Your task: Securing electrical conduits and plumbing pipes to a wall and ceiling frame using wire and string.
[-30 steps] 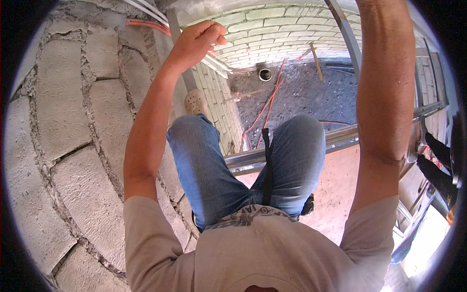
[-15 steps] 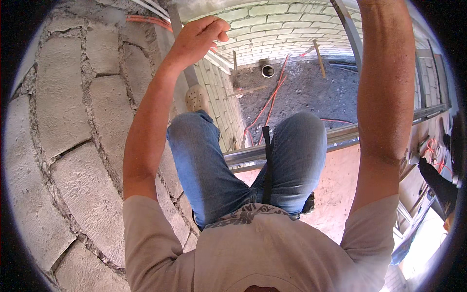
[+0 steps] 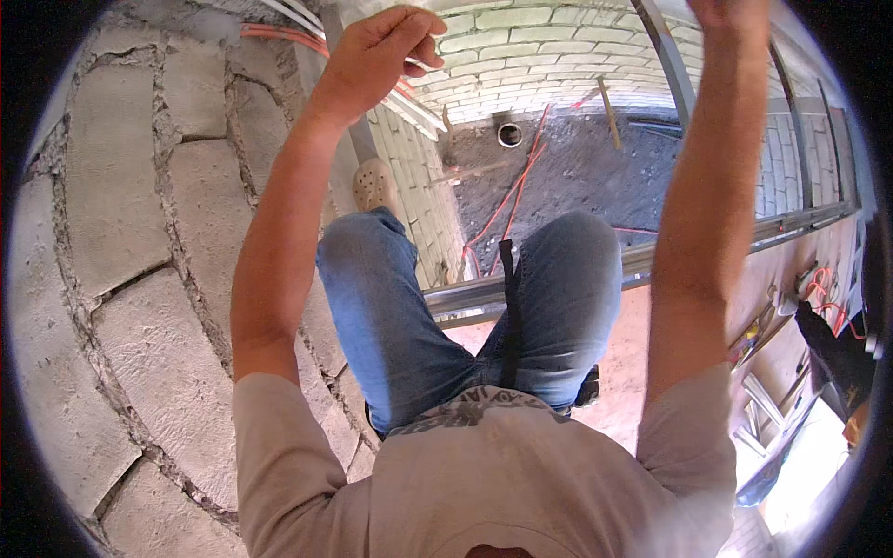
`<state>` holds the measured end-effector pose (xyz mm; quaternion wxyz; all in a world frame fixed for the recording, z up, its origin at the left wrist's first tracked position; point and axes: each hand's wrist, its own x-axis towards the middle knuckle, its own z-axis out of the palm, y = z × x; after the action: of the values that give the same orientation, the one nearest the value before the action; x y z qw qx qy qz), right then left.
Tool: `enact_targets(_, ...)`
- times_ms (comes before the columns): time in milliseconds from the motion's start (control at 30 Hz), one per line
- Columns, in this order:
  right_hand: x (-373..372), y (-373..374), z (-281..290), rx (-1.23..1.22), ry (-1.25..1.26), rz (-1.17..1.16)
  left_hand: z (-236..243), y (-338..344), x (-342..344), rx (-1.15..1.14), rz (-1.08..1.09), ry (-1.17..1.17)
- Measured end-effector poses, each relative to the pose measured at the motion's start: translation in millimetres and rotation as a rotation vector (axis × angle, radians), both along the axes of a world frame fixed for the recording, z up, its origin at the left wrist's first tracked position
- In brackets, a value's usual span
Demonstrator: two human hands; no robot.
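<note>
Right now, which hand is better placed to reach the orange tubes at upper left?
Left, probably: the left hand appears near the orange tubes, though depth is uncertain; the right hand is across the view, partly cut off.

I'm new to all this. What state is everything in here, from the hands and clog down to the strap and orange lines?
Left hand: raised, fingers curled; any hold unclear.
Right hand: cut off by the picture's top edge; grip unseen.
Clog: worn.
Jeans: worn, knees bent.
Strap: upper end loose.
Orange lines: crossed over dirt.
Blocks: rough joints, some with gaps.
</note>
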<state>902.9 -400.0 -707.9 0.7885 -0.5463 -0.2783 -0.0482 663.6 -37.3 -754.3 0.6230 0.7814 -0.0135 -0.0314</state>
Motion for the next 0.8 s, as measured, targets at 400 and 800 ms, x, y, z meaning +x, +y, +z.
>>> enact_targets(400, -216, 167, -198, -0.82, 0.219, 0.15, 128, -13, -6, -0.515, 0.036, -0.188)
enact_targets(800, -233, 135, -113, 0.216, 0.756, 0.522, 167, 107, 13, -0.392, 0.466, -0.442)
